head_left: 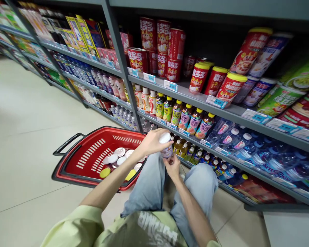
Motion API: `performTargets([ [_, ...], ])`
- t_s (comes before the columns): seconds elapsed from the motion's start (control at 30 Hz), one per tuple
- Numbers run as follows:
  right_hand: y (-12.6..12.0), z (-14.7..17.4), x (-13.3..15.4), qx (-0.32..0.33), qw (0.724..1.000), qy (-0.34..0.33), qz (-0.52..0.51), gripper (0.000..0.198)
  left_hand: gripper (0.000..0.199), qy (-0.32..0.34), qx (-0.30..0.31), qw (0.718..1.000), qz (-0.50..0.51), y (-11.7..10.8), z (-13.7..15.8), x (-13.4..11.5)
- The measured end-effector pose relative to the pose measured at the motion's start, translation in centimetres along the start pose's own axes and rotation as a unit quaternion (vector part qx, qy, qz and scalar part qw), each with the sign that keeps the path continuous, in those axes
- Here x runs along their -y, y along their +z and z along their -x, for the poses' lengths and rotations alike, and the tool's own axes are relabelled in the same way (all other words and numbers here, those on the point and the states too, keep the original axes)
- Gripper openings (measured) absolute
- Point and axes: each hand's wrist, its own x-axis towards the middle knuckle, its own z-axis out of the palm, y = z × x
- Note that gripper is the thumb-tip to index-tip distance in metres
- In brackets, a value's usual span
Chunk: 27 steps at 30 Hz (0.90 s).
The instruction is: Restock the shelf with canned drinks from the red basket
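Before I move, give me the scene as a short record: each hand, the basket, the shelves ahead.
left hand: gripping white-lidded can near its top
right hand: at the can's lower end
basket: red shopping basket beside the left leg, holding lidded containers, white-topped and yellow-topped
shelves ahead: red cans, some stacked; yellow-capped drink bottles one level below

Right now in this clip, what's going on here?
A person in a light green shirt holds a white-lidded can in both hands: left hand near the top, right hand at the bottom. A red basket, holding containers with white, silver and yellow tops, stands on the floor to the left. Stocked shelves are in front.
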Motion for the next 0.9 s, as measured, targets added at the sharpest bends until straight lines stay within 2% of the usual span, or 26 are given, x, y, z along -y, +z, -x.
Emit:
performTargets([
  [0.13,0.1,-0.4,0.4,0.009,1.000,-0.009,0.025,0.029,0.046,0.026,-0.056,0.998,-0.005,-1.8,-2.4,-2.0],
  [0.3,0.2,-0.5,0.9,0.029,0.999,-0.023,0.033,0.028,0.042,0.076,-0.125,0.988,0.039,-3.7,-5.3,-6.0],
  [0.43,0.4,-0.7,1.2,0.033,0.998,-0.030,0.037,0.028,0.045,0.118,-0.150,0.980,0.059,-4.4,-7.5,-9.0],
  [0.57,0.6,-1.1,1.3,0.023,0.998,-0.029,0.041,0.029,0.054,0.169,-0.173,0.970,0.026,-4.3,-9.4,-11.2],
  [0.73,0.8,-1.2,1.2,0.015,0.999,-0.015,0.039,0.032,0.046,0.206,-0.209,0.955,-0.046,-3.3,-11.8,-12.6],
  [0.9,0.9,-0.9,1.3,0.009,0.999,-0.020,0.043,0.026,0.042,0.267,-0.231,0.932,-0.080,-2.1,-14.2,-14.0],
])
